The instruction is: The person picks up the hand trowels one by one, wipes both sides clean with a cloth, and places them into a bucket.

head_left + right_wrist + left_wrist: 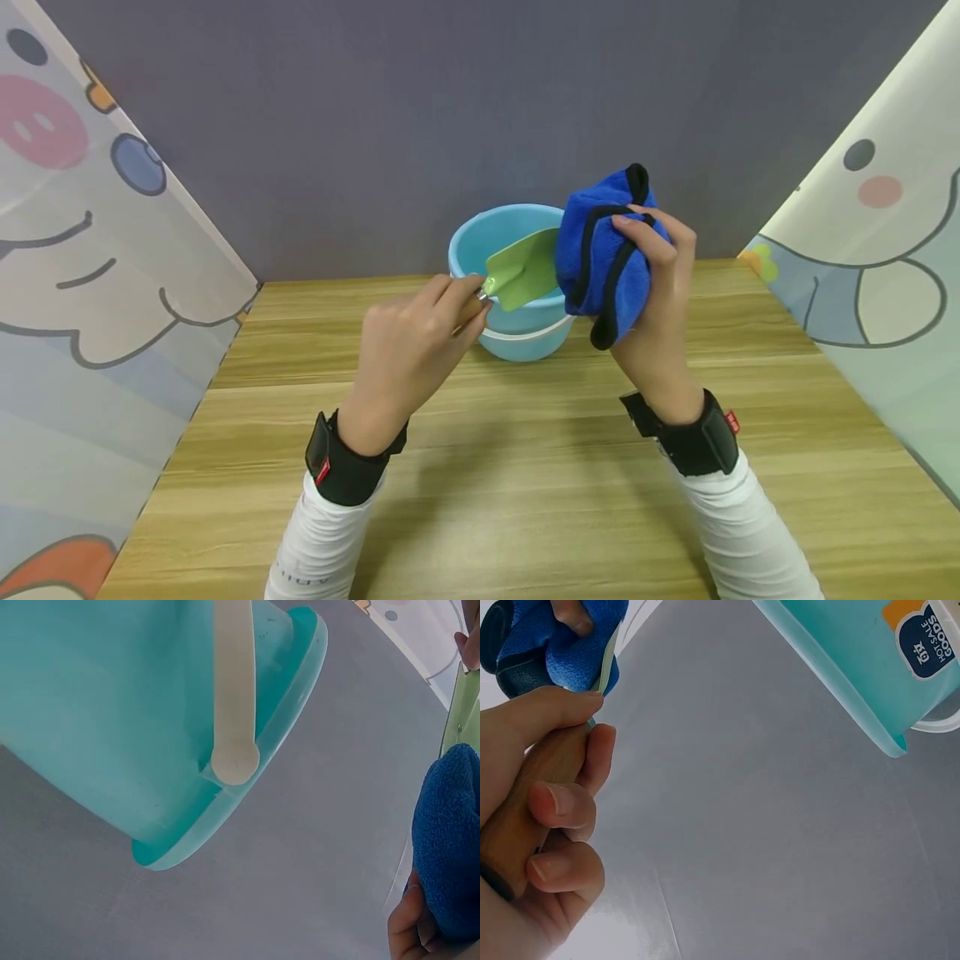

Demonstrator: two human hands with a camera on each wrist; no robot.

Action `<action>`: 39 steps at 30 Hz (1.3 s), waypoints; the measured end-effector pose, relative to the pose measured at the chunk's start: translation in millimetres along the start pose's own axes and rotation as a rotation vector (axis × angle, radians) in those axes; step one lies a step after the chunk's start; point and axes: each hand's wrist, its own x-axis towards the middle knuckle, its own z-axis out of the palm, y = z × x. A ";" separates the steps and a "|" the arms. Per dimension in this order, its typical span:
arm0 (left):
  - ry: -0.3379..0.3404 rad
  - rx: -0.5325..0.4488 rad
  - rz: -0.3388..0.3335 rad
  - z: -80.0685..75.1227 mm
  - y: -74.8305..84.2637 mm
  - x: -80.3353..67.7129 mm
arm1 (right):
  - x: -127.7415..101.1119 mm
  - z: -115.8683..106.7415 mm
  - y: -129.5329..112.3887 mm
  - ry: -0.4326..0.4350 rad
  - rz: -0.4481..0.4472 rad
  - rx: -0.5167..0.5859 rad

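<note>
A small green trowel is held up in front of the bucket by my left hand, whose fingers curl round its wooden handle. My right hand grips a bunched blue cloth with black edging. The cloth lies against the tip end of the trowel blade and hides that part of it. Behind the blade stands a light-blue bucket, upright on the table. In the right wrist view the cloth overlaps the green blade.
The bucket has a white handle and a printed label. It stands near the back of the wooden table, close to a grey wall. Cartoon-printed panels flank the table on both sides.
</note>
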 end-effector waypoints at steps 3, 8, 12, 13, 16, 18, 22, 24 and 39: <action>-0.010 0.001 0.000 0.1 -0.4 -0.1 | 0.1 -1.5 1.1 -0.010 0.010 -0.012; -0.015 0.002 -0.012 0.0 -0.8 0.3 | -0.4 -4.0 3.2 -0.047 0.024 -0.027; -0.013 0.001 -0.021 0.7 -1.3 -0.3 | -0.9 -4.8 4.7 -0.072 0.028 -0.035; -0.015 -0.001 -0.023 0.9 -1.4 -0.5 | -1.1 -4.8 5.0 -0.077 0.028 -0.038; -0.032 -0.005 -0.029 1.0 -1.6 -1.0 | -1.3 -5.0 5.3 -0.085 0.028 -0.047; -0.049 -0.010 -0.033 0.9 -1.7 -0.9 | -1.2 -5.2 5.4 -0.087 0.027 -0.052; -0.075 -0.020 -0.042 0.8 -2.2 -0.6 | -0.5 -5.8 4.8 -0.087 0.029 -0.052; -0.080 -0.022 -0.046 0.7 -2.4 -0.5 | -0.1 -6.1 4.2 -0.084 0.033 -0.049; -0.073 -0.005 -0.075 3.5 -2.8 -0.8 | 1.1 -5.9 -12.0 -0.012 0.014 0.028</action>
